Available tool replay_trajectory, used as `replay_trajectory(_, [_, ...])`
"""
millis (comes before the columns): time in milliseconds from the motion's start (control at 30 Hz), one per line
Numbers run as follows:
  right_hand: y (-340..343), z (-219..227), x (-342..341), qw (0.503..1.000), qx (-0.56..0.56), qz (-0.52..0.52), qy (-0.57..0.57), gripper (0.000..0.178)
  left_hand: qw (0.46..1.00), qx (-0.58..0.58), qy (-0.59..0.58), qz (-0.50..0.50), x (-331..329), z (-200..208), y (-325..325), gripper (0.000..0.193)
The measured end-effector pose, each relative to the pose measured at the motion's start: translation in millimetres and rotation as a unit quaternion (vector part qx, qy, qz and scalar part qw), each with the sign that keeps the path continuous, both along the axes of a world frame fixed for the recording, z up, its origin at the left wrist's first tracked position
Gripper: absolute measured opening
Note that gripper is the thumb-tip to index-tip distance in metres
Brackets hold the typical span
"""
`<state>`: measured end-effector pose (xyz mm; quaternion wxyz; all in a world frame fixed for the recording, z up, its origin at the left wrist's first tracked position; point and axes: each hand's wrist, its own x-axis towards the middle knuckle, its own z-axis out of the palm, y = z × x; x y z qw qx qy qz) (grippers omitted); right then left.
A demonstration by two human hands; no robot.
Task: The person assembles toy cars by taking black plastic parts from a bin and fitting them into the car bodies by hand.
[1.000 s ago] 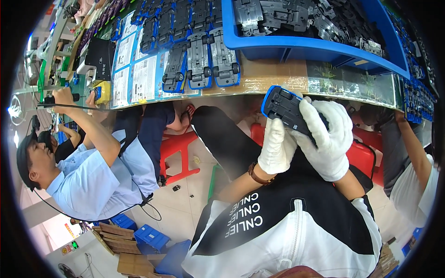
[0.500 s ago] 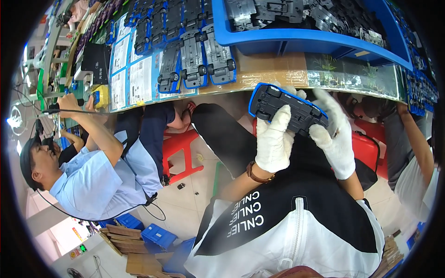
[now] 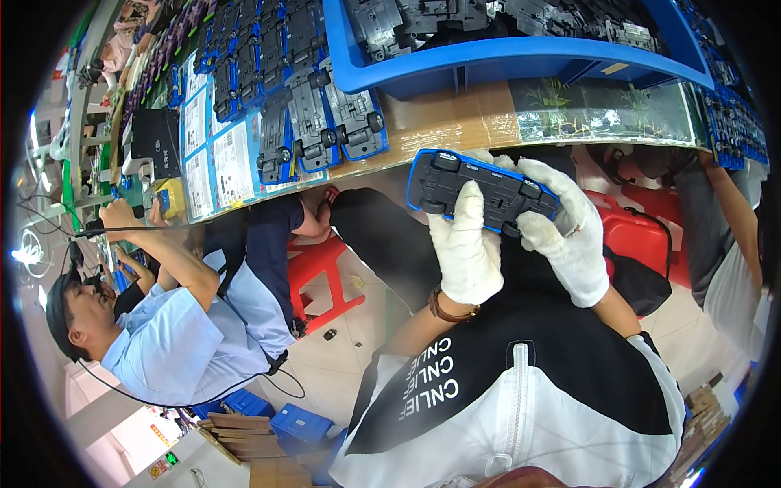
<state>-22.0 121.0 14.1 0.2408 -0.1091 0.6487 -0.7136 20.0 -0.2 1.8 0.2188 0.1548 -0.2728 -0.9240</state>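
Beneath the workbench (image 3: 455, 134), gloved hands (image 3: 521, 236) grip a toy car (image 3: 480, 191).

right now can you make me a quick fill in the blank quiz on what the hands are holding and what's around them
1. Both hands wear ____ gloves.
2. The left hand and right hand hold a toy car whose body is ____.
3. The big bin of dark parts on the table is ____.
4. The stool below the table edge is ____.

Missing words: white; blue; blue; red
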Motion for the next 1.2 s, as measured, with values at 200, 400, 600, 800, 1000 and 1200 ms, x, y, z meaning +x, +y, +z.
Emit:
replay_trajectory(200, [1.0, -2.7, -3.2, 1.000, 0.005, -0.009, 0.026, 0.056, 1.000, -0.021, -0.005, 0.021, -4.2, -1.7, 1.1, 0.035])
replay_trajectory(400, [1.8, -7.3, -5.7, 0.997, 0.006, -0.006, 0.075, 0.054, 0.999, -0.038, 0.001, -0.026, -8.2, -1.8, -5.3, 0.040])
replay_trajectory(600, [-13.7, -11.5, 4.2, 0.991, 0.025, 0.002, 0.134, 0.053, 0.990, -0.102, -0.057, -0.073, 10.8, -9.2, -28.0, 0.045])
replay_trajectory(800, [-17.8, -6.5, -6.3, 0.955, 0.014, 0.061, 0.289, 0.064, 0.964, -0.207, -0.140, 0.093, 33.9, 18.4, -82.9, 0.046])
replay_trajectory(1000, [17.6, -18.2, -28.5, 0.977, 0.077, -0.101, 0.170, 0.037, 0.865, -0.347, -0.219, 0.289, 4.1, 43.2, -277.5, 0.040])
replay_trajectory(1200, [75.1, -25.2, -35.2, 0.947, 0.157, -0.193, 0.203, 0.025, 0.826, -0.403, -0.300, 0.256, -60.8, 4.1, -453.0, 0.046])
